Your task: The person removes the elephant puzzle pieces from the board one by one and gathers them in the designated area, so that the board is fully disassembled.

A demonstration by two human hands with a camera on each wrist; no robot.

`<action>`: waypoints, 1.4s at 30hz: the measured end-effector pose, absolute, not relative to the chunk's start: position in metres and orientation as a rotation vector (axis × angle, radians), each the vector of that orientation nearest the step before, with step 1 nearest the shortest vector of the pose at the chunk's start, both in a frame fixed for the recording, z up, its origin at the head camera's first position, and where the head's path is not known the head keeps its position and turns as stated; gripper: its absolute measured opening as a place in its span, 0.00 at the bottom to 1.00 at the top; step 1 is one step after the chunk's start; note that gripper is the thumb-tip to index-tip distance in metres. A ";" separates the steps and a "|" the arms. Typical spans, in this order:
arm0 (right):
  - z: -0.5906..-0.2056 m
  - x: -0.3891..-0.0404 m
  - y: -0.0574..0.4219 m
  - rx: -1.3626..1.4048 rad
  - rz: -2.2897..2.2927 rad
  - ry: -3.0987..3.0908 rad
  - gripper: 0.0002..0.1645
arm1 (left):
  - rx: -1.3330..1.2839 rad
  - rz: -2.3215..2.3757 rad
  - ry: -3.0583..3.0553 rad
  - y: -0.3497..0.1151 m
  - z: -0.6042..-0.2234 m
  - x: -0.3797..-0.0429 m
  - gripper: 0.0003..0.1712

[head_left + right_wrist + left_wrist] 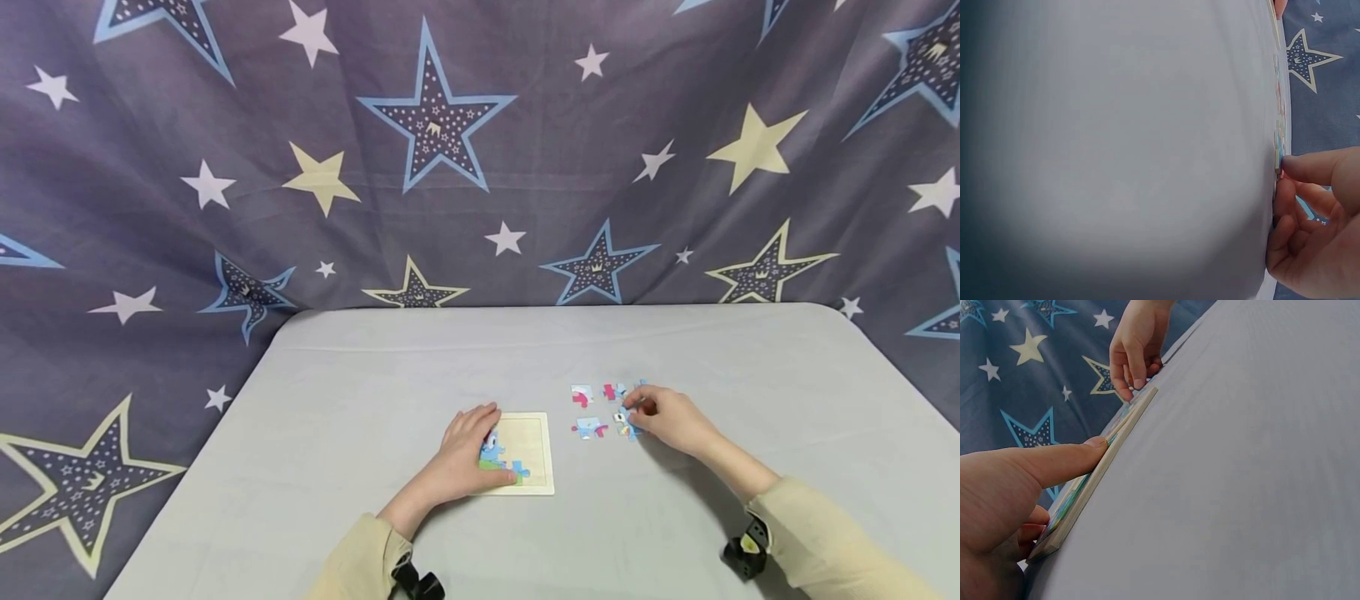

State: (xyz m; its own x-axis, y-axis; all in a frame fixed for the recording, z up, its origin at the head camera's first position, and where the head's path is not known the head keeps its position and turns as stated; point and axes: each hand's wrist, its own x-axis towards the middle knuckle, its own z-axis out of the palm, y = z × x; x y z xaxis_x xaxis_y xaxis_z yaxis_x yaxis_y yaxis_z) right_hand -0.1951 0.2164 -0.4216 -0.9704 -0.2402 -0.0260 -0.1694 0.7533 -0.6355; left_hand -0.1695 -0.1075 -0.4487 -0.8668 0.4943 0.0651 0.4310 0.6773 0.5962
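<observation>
A square wooden puzzle board (528, 437) lies flat with a few blue and green pieces (492, 450) set in its left and front part. Across its left side rests my left hand (465, 454), fingers extended toward the back edge and thumb lying over the front pieces. In the left wrist view the thumb (1066, 461) presses down on the board's face. My right hand (671, 421) is to the right, its thumb and forefinger pinching at a blue jigsaw piece (624, 422) on the table. The fingers partly hide that piece and another behind it.
Several loose jigsaw pieces lie between board and right hand, among them a pink-and-white piece (581, 394), a red-and-blue piece (611, 392) and a light blue piece (589, 427). The grey-covered table (337, 367) ends at a star-patterned curtain (450, 217).
</observation>
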 end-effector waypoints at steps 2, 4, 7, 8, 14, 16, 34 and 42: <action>-0.421 -0.195 0.216 -0.322 -1.012 2.843 0.09 | 0.770 0.952 2.783 -0.107 -0.448 -0.169 0.52; -0.421 -0.195 0.216 -0.311 -1.008 2.849 0.09 | 0.766 0.951 2.782 -0.107 -0.447 -0.169 0.52; -0.419 -0.195 0.215 -0.290 -1.008 2.863 0.09 | 0.765 0.955 2.780 -0.107 -0.446 -0.169 0.52; -0.418 -0.195 0.214 -0.288 -1.005 2.868 0.09 | 0.763 0.954 2.778 -0.107 -0.446 -0.169 0.52; -0.413 -0.192 0.204 -0.327 -0.997 2.862 0.10 | 0.760 0.959 2.771 -0.108 -0.447 -0.170 0.52; -0.411 -0.192 0.200 -0.344 -0.998 2.858 0.11 | 0.768 0.964 2.772 -0.108 -0.447 -0.171 0.52; -0.405 -0.187 0.148 -0.510 -1.048 2.812 0.07 | 0.782 0.981 2.751 -0.110 -0.448 -0.171 0.52; -0.407 -0.182 0.123 -0.583 -1.076 2.739 0.09 | 0.784 0.973 2.707 -0.111 -0.445 -0.171 0.57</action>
State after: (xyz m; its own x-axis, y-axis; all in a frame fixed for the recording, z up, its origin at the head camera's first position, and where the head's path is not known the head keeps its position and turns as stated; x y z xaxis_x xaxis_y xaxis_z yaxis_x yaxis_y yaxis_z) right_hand -0.1825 0.1233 -0.4066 -0.9148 -0.4038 0.0100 -0.3026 0.6688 -0.6790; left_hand -0.1711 -0.1105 -0.4445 -0.8497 0.5266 0.0260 0.4227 0.6509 0.6306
